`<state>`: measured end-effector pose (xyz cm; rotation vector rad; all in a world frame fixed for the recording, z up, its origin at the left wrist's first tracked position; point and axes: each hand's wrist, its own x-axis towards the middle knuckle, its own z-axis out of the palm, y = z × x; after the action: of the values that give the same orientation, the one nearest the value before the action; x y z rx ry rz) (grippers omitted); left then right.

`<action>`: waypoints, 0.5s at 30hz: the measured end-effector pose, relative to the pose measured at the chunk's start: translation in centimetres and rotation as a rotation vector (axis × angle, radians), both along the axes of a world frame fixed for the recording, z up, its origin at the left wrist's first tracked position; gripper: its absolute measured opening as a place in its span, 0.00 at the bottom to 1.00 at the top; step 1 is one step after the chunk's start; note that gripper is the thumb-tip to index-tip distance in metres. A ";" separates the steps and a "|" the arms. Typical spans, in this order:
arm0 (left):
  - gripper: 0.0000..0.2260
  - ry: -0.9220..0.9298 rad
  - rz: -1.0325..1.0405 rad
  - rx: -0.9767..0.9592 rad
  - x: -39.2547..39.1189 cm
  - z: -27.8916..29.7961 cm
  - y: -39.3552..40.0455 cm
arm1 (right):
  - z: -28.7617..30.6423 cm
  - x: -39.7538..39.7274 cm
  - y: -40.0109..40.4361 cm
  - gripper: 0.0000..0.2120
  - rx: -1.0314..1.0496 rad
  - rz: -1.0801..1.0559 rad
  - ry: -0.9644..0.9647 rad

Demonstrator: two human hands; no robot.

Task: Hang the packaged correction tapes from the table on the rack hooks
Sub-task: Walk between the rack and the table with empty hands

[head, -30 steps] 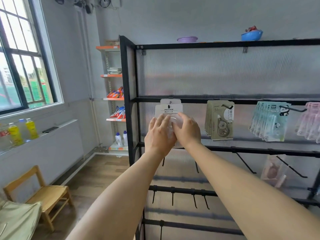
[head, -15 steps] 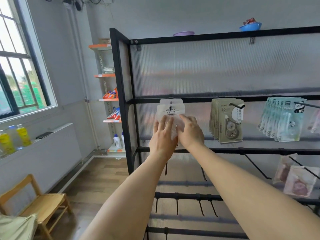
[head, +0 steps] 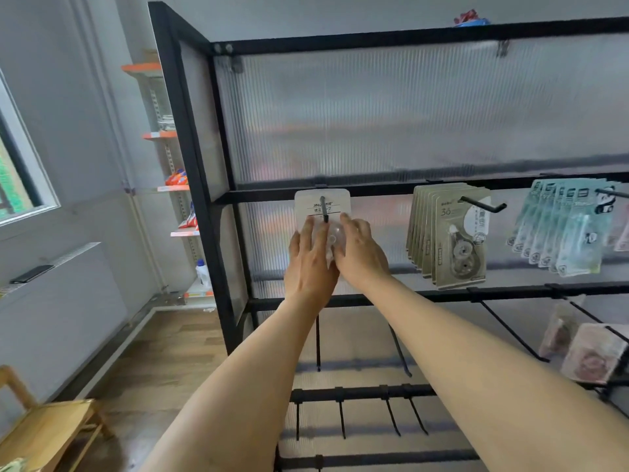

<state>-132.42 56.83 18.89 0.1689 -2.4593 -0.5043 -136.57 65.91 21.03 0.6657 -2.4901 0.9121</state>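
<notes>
Hands met at the leftmost hook point(head: 325, 210) of the rack point(head: 190, 137): left hand point(head: 311, 264) lay flat w/ straight fingers on the white correction-tape pack point(head: 321, 206), already threaded on that hook; right hand point(head: 360, 255) curled vs. its clear blister. To the right, beige packs point(head: 449, 233) and green packs point(head: 561, 226) hung. Lower hooks point(head: 318, 345) were bare; table not in view, so remaining stock unknown.

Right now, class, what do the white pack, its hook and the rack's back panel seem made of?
White pack: matte card with a clear plastic blister, judging by its see-through bulge.
Hook: probably black-coated metal wire, thin and rigid.
Back panel: likely translucent fluted plastic, ribbed and cloudy.
</notes>
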 end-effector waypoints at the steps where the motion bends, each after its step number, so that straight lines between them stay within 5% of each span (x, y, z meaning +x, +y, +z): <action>1: 0.33 0.000 -0.002 -0.001 -0.1 0.0 -0.1 | -0.1 -0.2 -0.1 0.25 0.001 0.003 0.005; 15: 0.30 -0.168 0.182 -0.001 5.1 -3.6 2.3 | -3.5 3.3 3.4 0.33 0.359 0.011 0.034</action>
<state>-127.28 59.15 15.31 0.4463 -2.5747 -0.4247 -133.28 69.27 17.49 0.7983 -2.6451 0.4526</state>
